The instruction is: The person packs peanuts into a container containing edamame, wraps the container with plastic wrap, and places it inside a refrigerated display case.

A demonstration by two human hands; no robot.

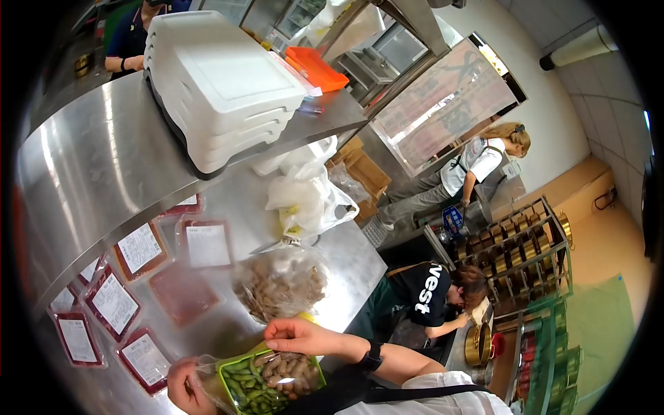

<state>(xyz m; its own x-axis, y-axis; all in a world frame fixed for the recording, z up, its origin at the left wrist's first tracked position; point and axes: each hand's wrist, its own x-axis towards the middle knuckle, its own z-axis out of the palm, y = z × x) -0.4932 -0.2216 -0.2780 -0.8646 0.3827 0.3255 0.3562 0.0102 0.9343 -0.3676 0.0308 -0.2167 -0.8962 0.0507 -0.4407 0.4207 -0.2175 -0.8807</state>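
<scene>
A bright green tray (pixel 225 379) holds green edamame pods (pixel 245 384) and brown boiled peanuts in their shells (pixel 289 372). Shiny clear plastic (pixel 207 377) lies over the peanuts and bunches at the tray's left corner. My left hand (pixel 185 389) is closed on that plastic at the left side. On the far rim, my right hand (pixel 299 336), with a black watch at the wrist, has its fingers pinched together; what sits between them is hidden. Just beyond it lies a clear bag of peanuts (pixel 280 280).
Sealed red packets with white labels (pixel 116 303) lie on the steel counter (pixel 349 266). White plastic bags (pixel 304 190) and scissors (pixel 287 243) are farther back. Stacked white lidded boxes (pixel 221 83) stand on a raised steel shelf (pixel 104 155). Co-workers (pixel 422 297) work at the right and behind.
</scene>
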